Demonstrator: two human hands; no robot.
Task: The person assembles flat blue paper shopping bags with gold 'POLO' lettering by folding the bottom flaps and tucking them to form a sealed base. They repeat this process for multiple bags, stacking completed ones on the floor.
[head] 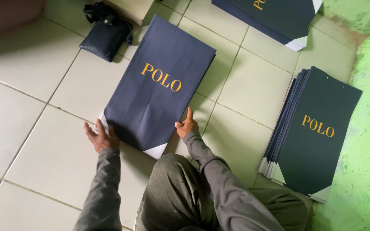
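Note:
A stack of flat dark navy paper bags (157,85) with yellow lettering lies on the tiled floor in front of me, its white folded corners toward me. My left hand (99,137) presses against the stack's near left corner. At the near right edge rests my right hand (187,125), fingers lightly curled and thumb raised. Both hands touch the stack's sides; neither closes around it. Grey sleeves cover both my arms.
A second stack of the same navy bags (317,132) lies to the right, beside a green painted wall (369,141). A third stack (275,17) sits at the top. A small dark pouch (106,36) lies at upper left. My knees fill the bottom centre.

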